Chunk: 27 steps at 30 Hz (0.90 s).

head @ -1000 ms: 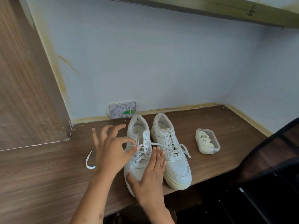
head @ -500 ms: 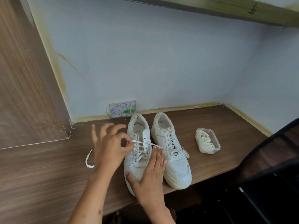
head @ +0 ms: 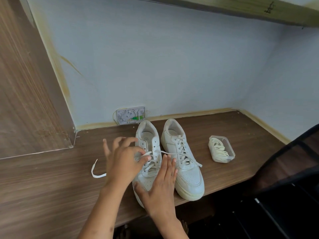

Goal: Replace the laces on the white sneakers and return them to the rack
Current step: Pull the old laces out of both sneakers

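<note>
Shoes: two white sneakers stand side by side on the brown worktop (head: 233,135), toes pointing to the front edge.
Left shoe (head: 148,135): its lace (head: 179,153) is partly pulled out. One end runs across the right shoe. The other end (head: 95,173) lies on the worktop, left of the hands.
Right shoe (head: 186,173): laced all the way up.
Left hand (head: 123,163): thumb and first finger pinch the lace over the left shoe. That grip is closed on the lace. The other fingers are spread out.
Right hand (head: 160,187): lies flat and open on the toe of the left shoe. It presses down and holds nothing.
Box (head: 221,149): a small clear tub with cream laces inside. It sits on the worktop, near the right shoe but not touching it.
Wall plate (head: 130,115): a small white panel on the wall, just behind the left shoe.
</note>
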Tool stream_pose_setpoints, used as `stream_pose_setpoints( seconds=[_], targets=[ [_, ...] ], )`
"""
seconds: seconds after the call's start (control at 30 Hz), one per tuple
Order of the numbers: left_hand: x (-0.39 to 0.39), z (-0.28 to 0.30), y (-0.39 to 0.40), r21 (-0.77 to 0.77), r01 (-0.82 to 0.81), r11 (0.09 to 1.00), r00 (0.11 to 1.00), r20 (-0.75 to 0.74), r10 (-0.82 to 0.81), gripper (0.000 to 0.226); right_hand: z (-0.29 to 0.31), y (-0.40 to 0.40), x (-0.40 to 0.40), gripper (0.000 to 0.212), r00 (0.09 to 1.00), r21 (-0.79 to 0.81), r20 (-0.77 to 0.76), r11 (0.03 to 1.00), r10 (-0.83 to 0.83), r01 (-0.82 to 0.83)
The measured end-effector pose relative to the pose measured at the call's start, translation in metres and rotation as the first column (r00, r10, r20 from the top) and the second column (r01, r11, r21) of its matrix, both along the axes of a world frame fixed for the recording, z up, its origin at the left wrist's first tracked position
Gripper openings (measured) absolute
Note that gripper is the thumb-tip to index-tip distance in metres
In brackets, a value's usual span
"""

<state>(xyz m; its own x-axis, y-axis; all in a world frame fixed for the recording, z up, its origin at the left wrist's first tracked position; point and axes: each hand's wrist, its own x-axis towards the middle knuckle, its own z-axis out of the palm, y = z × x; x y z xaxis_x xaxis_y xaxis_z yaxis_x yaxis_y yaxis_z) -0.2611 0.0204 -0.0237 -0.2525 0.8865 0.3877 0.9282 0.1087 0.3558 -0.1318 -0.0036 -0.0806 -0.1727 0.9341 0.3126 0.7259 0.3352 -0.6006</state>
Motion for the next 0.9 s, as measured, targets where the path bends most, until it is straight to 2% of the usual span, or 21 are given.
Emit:
stream_pose_setpoints(
  seconds=[0.13, 0.2, 0.27, 0.33, 0.4, 0.47, 0.53, 0.63, 0.77, 0.9],
  targets=[
    [0.003, -0.002, 0.006, 0.076, 0.012, 0.997, 1.0, 0.004, -0.012, 0.012, -0.001, -0.001, 0.0, 0.112, 1.0, 0.005, 0.002, 1.0, 0.007, -0.007],
    [-0.001, 0.001, 0.006, 0.192, -0.087, 0.978, 0.994, 0.077, 0.074, 0.011, -0.001, -0.001, 0.0, 0.112, 1.0, 0.006, -0.009, 1.0, 0.009, -0.008],
    [-0.012, 0.005, 0.004, 0.287, -0.27, 0.919, 0.957, 0.183, 0.224, 0.008, -0.001, -0.001, 0.001, 0.113, 1.0, -0.004, 0.003, 1.0, 0.009, -0.009],
    [-0.023, 0.009, -0.001, 0.235, -0.426, 0.873, 0.889, 0.29, 0.356, 0.01, -0.001, -0.001, 0.002, 0.113, 1.0, -0.004, 0.012, 1.0, 0.012, -0.012],
    [-0.029, 0.007, -0.003, 0.098, -0.481, 0.871, 0.841, 0.334, 0.427, 0.01, 0.0, -0.001, 0.002, 0.113, 1.0, -0.006, 0.021, 1.0, 0.014, -0.014],
    [-0.03, 0.003, -0.003, 0.04, -0.406, 0.913, 0.874, 0.31, 0.375, 0.021, 0.0, -0.001, 0.002, 0.113, 1.0, -0.006, 0.013, 1.0, 0.014, -0.014],
    [-0.027, 0.001, -0.001, 0.097, -0.212, 0.973, 0.955, 0.234, 0.184, 0.031, -0.001, -0.001, 0.001, 0.112, 1.0, -0.003, 0.007, 1.0, 0.012, -0.012],
    [-0.014, -0.001, 0.004, 0.15, 0.019, 0.989, 0.995, 0.098, -0.034, 0.026, -0.002, 0.0, 0.0, 0.11, 1.0, 0.017, 0.001, 1.0, 0.01, -0.01],
    [0.003, -0.006, 0.008, 0.144, 0.088, 0.986, 0.996, 0.021, -0.092, 0.016, -0.004, 0.001, -0.002, 0.111, 1.0, 0.024, -0.012, 1.0, -0.003, 0.003],
    [0.005, -0.01, 0.013, 0.197, 0.048, 0.979, 0.999, -0.001, -0.049, 0.014, -0.004, 0.001, -0.002, 0.113, 1.0, 0.029, -0.009, 1.0, -0.005, 0.006]
  ],
)
